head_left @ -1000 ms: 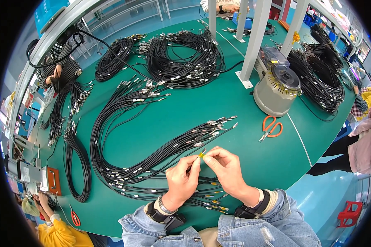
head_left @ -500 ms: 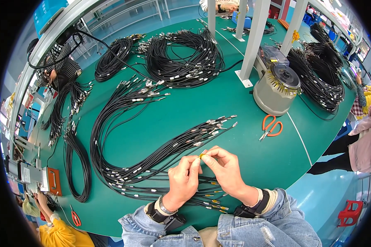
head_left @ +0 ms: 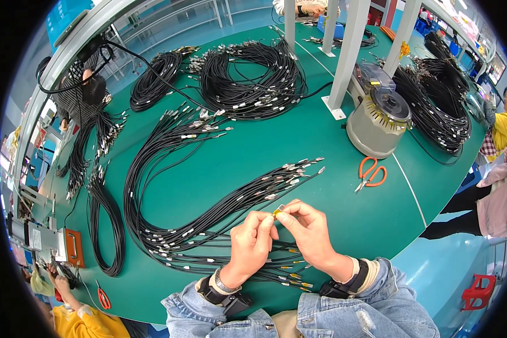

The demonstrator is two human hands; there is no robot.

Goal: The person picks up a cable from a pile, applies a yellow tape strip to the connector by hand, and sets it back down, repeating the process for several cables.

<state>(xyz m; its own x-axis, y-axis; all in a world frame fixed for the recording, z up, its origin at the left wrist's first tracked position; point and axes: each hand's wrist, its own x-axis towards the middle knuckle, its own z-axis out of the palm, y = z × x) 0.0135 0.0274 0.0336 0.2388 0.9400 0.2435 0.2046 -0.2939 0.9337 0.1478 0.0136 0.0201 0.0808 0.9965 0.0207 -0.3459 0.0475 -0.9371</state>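
My left hand (head_left: pixel 250 243) and my right hand (head_left: pixel 311 232) meet over the near part of the table, fingertips closed in a pinch. Between them is a small yellow piece (head_left: pixel 277 212) with a silvery bit beside it; the fingers cover the rest, so I cannot tell whether a cable runs from it. Just beyond and beneath my hands lies a long bundle of black cables (head_left: pixel 208 225), bent in a curve, with white tags and metal ends. Several cable ends with yellow tags (head_left: pixel 293 276) lie beside my right wrist.
Orange-handled scissors (head_left: pixel 370 174) lie right of my hands, before a round grey dispenser (head_left: pixel 380 127). Coiled black cables (head_left: pixel 253 84) lie farther back, more (head_left: pixel 434 107) at right. Grey posts (head_left: pixel 349 56) rise from the green table (head_left: pixel 327 135). Co-workers sit around it.
My hands stay in place, with a slight shift of the left fingers; more of the yellow piece and its silvery bit shows. Co-workers at the left and right have shifted.
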